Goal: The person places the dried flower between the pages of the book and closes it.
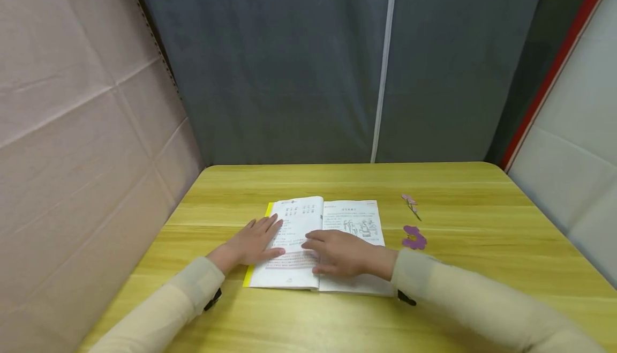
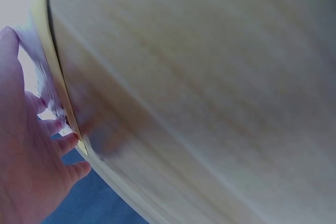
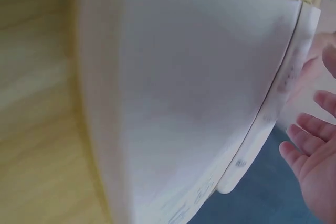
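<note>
An open book (image 1: 299, 278) with printed pages and a yellow cover edge lies on the wooden table. My left hand (image 1: 255, 240) rests on the left page with its fingers spread. In the left wrist view that left hand (image 2: 31, 140) shows along the book's yellow edge (image 2: 58, 66). Over the middle of the book is my right hand (image 1: 342, 252), its fingers extended toward the left page near the spine. The right wrist view has the right hand (image 3: 315, 150) with loosely straight fingers beside the spine, holding nothing, and the right page (image 3: 199, 77) below.
To the right of the book lie a small pink flower sprig (image 1: 411, 206) and a purple flower-shaped piece (image 1: 414, 238). The wooden table (image 1: 482, 267) reaches a dark grey curtain (image 1: 289, 74) at the back, with pale fabric walls on both sides.
</note>
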`<move>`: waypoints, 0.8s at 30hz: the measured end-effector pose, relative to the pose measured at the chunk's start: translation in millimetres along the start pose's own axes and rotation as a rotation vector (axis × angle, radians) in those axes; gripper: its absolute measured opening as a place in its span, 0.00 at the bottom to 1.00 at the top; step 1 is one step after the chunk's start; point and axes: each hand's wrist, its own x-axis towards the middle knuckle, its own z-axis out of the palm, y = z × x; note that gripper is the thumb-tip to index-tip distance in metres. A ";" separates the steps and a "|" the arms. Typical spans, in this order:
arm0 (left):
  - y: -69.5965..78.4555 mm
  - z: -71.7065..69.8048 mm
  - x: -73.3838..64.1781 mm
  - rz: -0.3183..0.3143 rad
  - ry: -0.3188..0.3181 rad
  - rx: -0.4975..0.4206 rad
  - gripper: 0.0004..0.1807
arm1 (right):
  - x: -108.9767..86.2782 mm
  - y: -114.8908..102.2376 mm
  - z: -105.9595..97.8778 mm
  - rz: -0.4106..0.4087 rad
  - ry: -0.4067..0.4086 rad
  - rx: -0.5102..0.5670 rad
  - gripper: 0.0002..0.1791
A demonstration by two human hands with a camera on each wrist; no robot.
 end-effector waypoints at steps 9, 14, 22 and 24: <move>-0.9 3.5 0.3 0.009 0.014 0.000 0.47 | -33.8 23.3 -12.8 0.101 0.170 0.191 0.24; -1.1 2.5 0.0 0.023 0.012 0.004 0.47 | -58.2 37.0 -14.0 0.157 0.247 0.264 0.24; -1.7 3.1 -0.2 0.033 0.014 -0.006 0.47 | -99.5 60.1 -17.3 0.339 0.337 0.344 0.24; -2.6 4.5 0.1 0.030 0.015 -0.006 0.48 | -108.1 67.5 -17.4 0.381 0.364 0.366 0.24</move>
